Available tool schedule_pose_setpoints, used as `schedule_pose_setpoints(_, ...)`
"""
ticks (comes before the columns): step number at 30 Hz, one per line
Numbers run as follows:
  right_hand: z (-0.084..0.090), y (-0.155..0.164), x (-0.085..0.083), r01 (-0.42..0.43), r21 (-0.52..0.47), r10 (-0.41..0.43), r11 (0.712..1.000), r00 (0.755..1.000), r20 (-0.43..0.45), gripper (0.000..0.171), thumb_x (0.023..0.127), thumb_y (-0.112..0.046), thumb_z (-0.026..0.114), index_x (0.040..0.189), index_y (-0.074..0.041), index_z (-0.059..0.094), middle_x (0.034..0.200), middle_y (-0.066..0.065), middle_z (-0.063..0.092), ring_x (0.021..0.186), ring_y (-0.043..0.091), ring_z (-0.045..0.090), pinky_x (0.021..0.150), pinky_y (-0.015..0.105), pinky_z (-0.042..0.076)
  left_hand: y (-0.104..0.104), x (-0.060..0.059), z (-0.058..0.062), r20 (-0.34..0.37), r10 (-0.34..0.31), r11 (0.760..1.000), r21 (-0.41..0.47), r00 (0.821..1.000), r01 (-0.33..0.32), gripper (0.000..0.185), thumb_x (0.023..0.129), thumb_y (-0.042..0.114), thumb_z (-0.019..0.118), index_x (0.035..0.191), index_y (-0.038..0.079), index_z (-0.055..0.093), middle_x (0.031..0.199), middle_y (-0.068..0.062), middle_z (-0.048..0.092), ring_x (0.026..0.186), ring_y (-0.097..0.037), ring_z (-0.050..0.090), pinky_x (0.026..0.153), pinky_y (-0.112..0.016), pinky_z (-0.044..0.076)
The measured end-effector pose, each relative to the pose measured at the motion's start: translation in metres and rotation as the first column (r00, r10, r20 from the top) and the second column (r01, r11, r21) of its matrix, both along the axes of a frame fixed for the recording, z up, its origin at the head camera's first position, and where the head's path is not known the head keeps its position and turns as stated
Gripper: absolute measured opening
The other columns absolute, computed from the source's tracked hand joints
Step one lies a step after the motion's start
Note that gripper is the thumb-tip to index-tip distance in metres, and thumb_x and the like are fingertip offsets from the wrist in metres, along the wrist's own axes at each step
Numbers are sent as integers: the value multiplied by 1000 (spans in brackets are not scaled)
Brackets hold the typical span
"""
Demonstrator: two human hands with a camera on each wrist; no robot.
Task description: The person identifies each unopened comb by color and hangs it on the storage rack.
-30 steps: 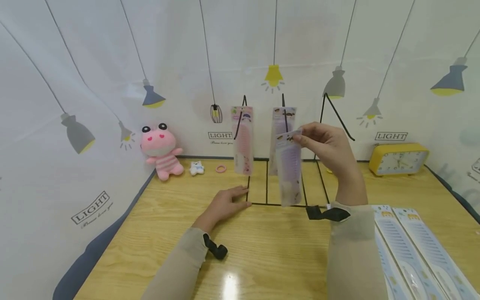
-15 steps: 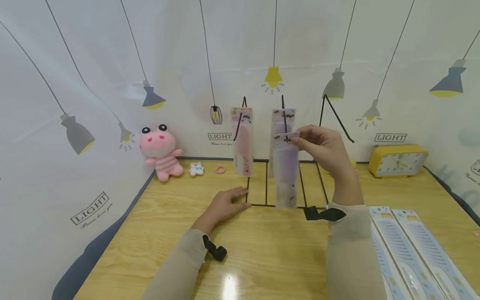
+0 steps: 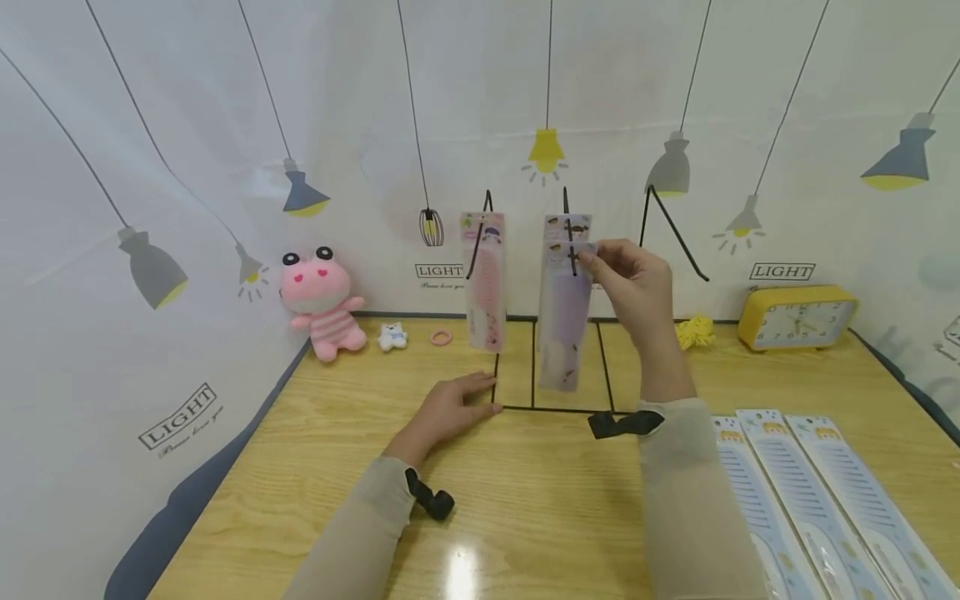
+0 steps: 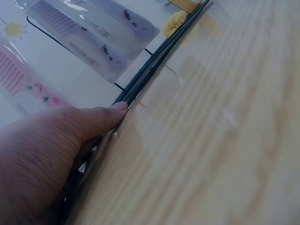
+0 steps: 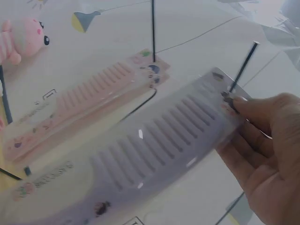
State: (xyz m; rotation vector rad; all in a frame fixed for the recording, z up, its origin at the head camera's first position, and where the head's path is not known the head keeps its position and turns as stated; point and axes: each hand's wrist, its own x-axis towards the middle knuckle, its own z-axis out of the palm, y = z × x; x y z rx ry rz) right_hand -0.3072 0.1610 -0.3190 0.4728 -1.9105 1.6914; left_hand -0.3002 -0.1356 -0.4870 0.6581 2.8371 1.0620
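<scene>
right hand [image 3: 633,279] is raised in front of the black wire display rack [image 3: 534,367], thumb + fingertips pinching the top edge of a lilac plastic comb in a clear packet [image 3: 562,321]; the packet hangs straight down from the pinch, its top right at the rack's middle hook [image 3: 567,218], over another lilac packet already on that hook. in the right wrist view the fingers [image 5: 262,136] clamp the packet's header by the hook's tip.

left hand [image 3: 446,410] lies flat on the pale wooden table [image 3: 525,500], fingers straight + relaxed, fingertips touching the rack's base wire at its front left corner; the left wrist view shows the thumb against the wire.

a pink comb in a clear packet [image 3: 486,279] hangs on the left hook, just beside the lilac one. the right hook has nothing hung on it.

further out: three blue-and-white packaged combs [image 3: 810,500] lie on the table by the right forearm. at the back left, a pink plush toy [image 3: 322,300], a small white bear figure [image 3: 392,336], a pink hair ring [image 3: 441,337]. back right, a yellow fluffy ball [image 3: 696,331] + a yellow alarm clock [image 3: 797,317]. lamp-print cloth behind.
</scene>
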Motion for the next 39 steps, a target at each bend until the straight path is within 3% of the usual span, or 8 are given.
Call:
schedule_pose_setpoints(8,-9,-15,-12,159,-152,-148,976,986,79,35,86,-38,79,98,-5,74,90,1,74,80,14,69,72,22,58,-1,-3,-2,-12,-8,1000,-4,1000,8,59,93,49,69,144,24,58,153,2,47,142,-20,41,119,-44,31)
schedule_pose_setpoints(15,-15,-19,-17,111,-183,-94,977,991,100,19,91,-15,77,103,0,72,96,7,73,86,15,69,77,23,59,-1,-4,-5,-20,-18,1000,4,1000,18,58,93,49,70,144,25,58,153,2,47,142,-21,42,118,-44,32)
schedule_pose_setpoints(22,-16,-24,-21,180,-241,-155,954,981,119,23,91,-22,77,104,-3,74,98,6,74,88,16,69,80,28,59,-1,-3,-4,-16,-13,1000,5,1000,13,58,93,49,70,144,24,58,153,1,47,142,-21,41,118,-44,31)
schedule_pose_setpoints(29,-16,-30,-22,241,-282,-229,928,970,78,23,91,-21,78,103,-1,76,96,9,75,83,14,69,76,22,58,-1,-2,-4,-17,-11,1000,6,1000,11,58,93,48,70,144,24,58,153,0,47,142,-22,42,118,-45,31)
schedule_pose_setpoints(39,-16,-30,-26,255,-287,-247,923,967,67,25,90,-27,78,102,-4,77,96,6,75,85,14,69,78,22,57,-2,-4,-4,-22,-14,1000,-1,1000,14,58,93,49,69,144,24,57,153,0,47,142,-22,41,118,-46,31)
